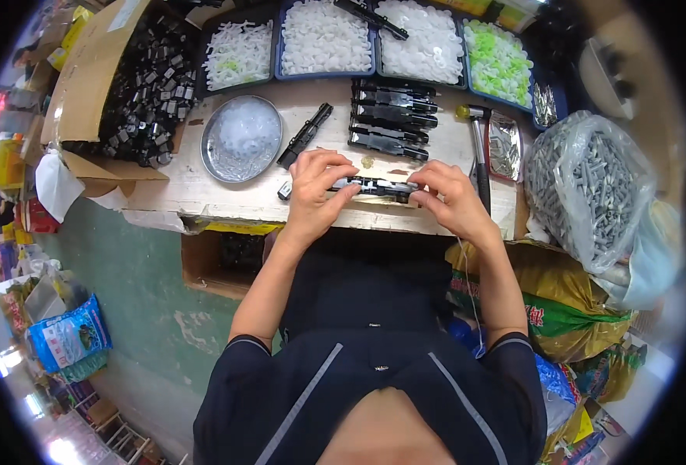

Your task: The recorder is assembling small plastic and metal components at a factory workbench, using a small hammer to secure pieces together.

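Note:
A long black plastic part (378,187) with small white pieces along it lies level at the table's front edge. My left hand (314,194) pinches its left end between thumb and fingers. At the other end, my right hand (455,198) grips it the same way. Just beyond my hands, several similar black parts (392,118) lie stacked in a row. One more black part (306,136) rests at a slant up and left of my left hand. A small black and silver piece (285,190) sits beside my left wrist.
A round metal dish (211,159) with whitish, translucent contents stands left. Trays (326,76) of small white and green pieces line the back. A cardboard box (75,97) holds black pieces. Rightward are a hammer (480,155), a tray of metal pieces (505,147) and a bag of grey parts (583,186).

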Demonstrator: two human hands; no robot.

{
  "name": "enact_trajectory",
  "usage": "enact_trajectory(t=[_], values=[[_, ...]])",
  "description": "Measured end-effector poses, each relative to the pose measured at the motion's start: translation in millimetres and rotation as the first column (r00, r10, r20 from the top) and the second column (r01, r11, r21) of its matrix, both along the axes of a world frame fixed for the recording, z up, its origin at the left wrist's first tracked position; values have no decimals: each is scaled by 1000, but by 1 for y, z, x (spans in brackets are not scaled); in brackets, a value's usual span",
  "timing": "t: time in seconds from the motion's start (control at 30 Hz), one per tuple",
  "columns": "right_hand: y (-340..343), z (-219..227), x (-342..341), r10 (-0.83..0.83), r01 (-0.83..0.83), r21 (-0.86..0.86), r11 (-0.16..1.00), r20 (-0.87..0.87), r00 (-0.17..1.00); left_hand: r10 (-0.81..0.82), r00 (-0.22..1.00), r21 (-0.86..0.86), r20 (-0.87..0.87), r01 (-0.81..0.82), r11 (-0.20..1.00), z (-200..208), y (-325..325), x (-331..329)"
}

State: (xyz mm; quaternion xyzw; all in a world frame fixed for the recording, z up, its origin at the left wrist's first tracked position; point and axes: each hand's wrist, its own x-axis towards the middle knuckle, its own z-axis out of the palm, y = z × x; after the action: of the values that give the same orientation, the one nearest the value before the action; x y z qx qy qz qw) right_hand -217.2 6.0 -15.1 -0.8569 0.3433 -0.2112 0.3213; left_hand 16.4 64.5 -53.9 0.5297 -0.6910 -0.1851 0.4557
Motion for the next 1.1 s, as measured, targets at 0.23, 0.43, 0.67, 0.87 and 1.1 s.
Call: enact_trajectory(t=[0.23,0.43,0.67,0.87,1.1], values=[[0,0,2,-7,3,-46,999,-78,997,46,993,-8,112,-46,999,-6,-3,-21],[-1,1,8,17,-21,-56,998,-87,996,49,993,12,112,-50,999,-6,-3,-23],[-1,-2,14,36,-45,-93,995,-105,994,55,993,10,108,-57,998,-7,-2,-24],[0,-5,11,29,-34,-28,999,-152,988,52,992,18,112,-54,998,-9,-2,-24],[1,-13,0,26,-54,-227,972,-129,991,39,989,-42,143,-33,999,-10,-4,-22]])
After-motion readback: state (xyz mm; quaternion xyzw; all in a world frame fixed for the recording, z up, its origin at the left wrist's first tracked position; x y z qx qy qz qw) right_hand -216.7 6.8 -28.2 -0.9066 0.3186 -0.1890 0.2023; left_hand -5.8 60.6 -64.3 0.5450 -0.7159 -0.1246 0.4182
